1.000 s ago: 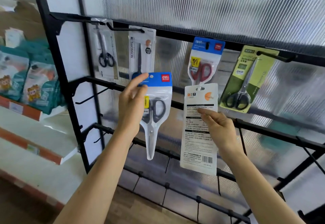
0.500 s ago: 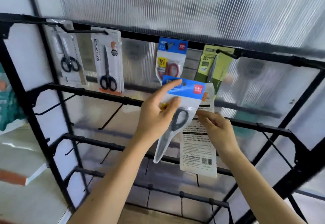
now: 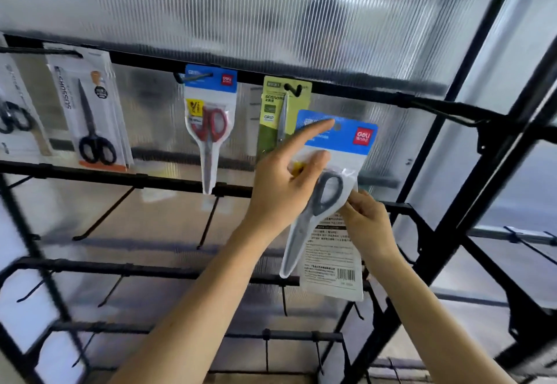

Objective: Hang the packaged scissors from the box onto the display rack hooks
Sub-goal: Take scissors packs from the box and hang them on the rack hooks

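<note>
My left hand [image 3: 286, 181] holds a blue-topped pack of grey-handled scissors [image 3: 328, 193] in front of the rack, with the forefinger stretched up along its blue header and the thumb pressed on its front. Behind that pack, my right hand [image 3: 366, 223] pinches a white pack [image 3: 333, 263] that shows its printed back and barcode. The blue header sits just below and right of the green pack [image 3: 271, 112] on the top bar [image 3: 346, 86]. An empty hook [image 3: 446, 109] juts from that bar to the right.
On the top bar also hang a red-handled scissors pack [image 3: 209, 124], a white pack with black scissors [image 3: 90, 118] and another at the far left [image 3: 12, 112]. Lower bars carry bare black hooks [image 3: 105, 214]. A slanted black frame post [image 3: 470, 190] stands to the right.
Both hands have carried their packs to the right and upward along the rack. The blue-topped pack has risen in front of the green pack, and the view has swung right.
</note>
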Motion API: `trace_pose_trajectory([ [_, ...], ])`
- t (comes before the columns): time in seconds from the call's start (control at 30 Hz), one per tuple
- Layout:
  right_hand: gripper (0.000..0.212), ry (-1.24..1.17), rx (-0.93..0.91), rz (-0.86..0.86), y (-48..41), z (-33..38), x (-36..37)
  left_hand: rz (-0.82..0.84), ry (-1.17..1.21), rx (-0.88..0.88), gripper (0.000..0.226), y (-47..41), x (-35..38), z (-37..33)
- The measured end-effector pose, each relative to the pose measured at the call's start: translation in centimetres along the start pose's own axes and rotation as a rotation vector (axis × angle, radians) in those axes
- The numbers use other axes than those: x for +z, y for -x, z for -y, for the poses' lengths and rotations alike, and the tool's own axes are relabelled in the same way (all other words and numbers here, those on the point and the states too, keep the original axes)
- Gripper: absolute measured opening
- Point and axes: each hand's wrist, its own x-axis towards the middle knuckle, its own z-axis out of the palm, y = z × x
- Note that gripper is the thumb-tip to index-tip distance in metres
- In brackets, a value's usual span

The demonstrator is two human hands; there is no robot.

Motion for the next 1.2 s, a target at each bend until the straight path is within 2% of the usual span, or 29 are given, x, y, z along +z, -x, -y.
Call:
trace_pose_trajectory([
  [0.1, 0.051, 0.027, -0.007, -0.056, 0.1, -0.5, -2.4, 0.007, -0.030, 0.061, 0.037, -1.1, 2.8, -0.6],
  [0.2, 0.040, 0.034, -0.016, -0.084, 0.0, -1.0, -4.5, -0.010, -0.015, 0.080, 0.038, -2.2, 5.2, -1.1],
  [0.37, 0.049, 0.032, 0.005, -0.164, 0.0, -1.8, -7.8, 0.022, 0.000, 0.068, 0.036, -2.9, 9.2, -1.7],
  [0.53, 0.030, 0.047, 0.043, -0.252, 0.3, -3.4, -12.1, 0.023, 0.005, 0.041, 0.036, -3.2, 13.3, -2.1],
  [0.63, 0.027, 0.048, 0.068, -0.290, 0.5, -4.2, -14.2, -0.020, 0.023, -0.002, 0.034, -3.4, 15.7, -2.1],
  [0.73, 0.027, 0.025, 0.087, -0.293, 0.6, -4.8, -15.6, -0.104, 0.012, -0.036, 0.033, -4.0, 17.0, -2.1],
  [0.9, 0.028, -0.067, 0.086, -0.283, 0.6, -5.2, -16.8, -0.151, -0.029, -0.007, 0.034, -4.7, 17.8, -2.2],
  [1.2, 0.025, -0.103, 0.061, -0.251, 0.3, -5.8, -16.6, -0.147, -0.077, 0.032, 0.033, -4.0, 18.1, -1.5],
])
